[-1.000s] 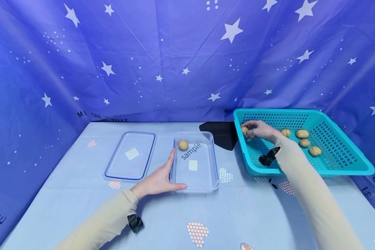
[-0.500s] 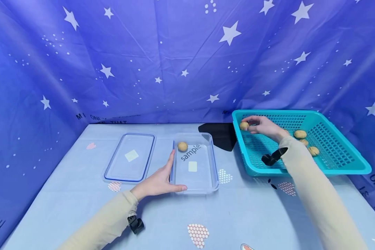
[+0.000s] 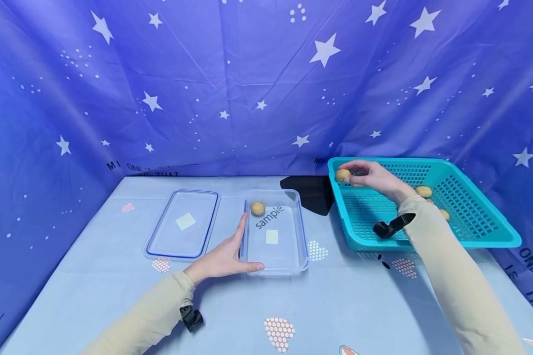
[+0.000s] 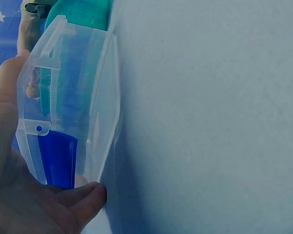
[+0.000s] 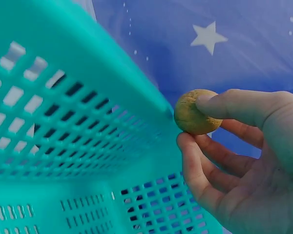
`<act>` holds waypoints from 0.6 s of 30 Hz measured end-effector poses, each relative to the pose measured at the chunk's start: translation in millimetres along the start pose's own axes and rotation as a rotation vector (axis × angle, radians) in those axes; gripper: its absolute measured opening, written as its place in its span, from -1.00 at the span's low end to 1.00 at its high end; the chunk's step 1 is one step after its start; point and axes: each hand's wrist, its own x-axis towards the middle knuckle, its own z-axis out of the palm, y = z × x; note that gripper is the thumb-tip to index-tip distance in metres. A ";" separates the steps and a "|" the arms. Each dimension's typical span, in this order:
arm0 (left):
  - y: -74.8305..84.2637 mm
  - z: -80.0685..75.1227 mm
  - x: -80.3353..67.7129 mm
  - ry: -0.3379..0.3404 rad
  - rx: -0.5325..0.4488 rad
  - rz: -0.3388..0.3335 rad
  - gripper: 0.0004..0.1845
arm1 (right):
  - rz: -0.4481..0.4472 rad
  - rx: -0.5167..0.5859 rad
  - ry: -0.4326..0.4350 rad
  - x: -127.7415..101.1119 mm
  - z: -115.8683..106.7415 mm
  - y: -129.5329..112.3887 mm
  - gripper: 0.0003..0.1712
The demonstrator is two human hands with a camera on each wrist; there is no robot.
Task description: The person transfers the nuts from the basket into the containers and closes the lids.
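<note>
In the head view, my left hand (image 3: 224,256) lies against the near-left corner of a clear plastic food container (image 3: 272,261), index finger along the left side, thumb along the near side. The left wrist view shows this container (image 4: 105,97) side-on, with a blue clip on its wall. One walnut (image 3: 257,209) lies in its far-left corner. My right hand (image 3: 375,178) pinches another walnut (image 3: 342,175) between thumb and fingertips, at the left rim of a turquoise basket (image 3: 355,241). Close up, this walnut (image 5: 198,112) is round and tan. More walnuts (image 3: 424,191) lie in the basket, partly behind my right forearm.
A clear lid (image 3: 182,231) with a blue seal lies flat left of the container. A flat black shape (image 3: 308,195) lies between container and basket. The tabletop (image 3: 231,310) wears a pale blue cloth, and a starry purple curtain (image 3: 222,74) hangs behind and at both sides.
My right hand has lifted the walnut up from the basket's left part to its rim. My left hand, the container and the lid have stayed in place; the head view has shifted slightly.
</note>
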 end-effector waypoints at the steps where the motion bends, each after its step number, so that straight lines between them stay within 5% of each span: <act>1: 0.0 -0.2 -0.2 0.000 -0.002 -0.002 0.39 | -0.008 -0.001 -0.002 -0.8 1.1 -2.0 -0.40; 18: -1.6 -0.2 0.2 -0.007 0.000 -0.012 0.39 | -0.082 0.013 -0.029 -5.4 31.2 -20.7 -0.46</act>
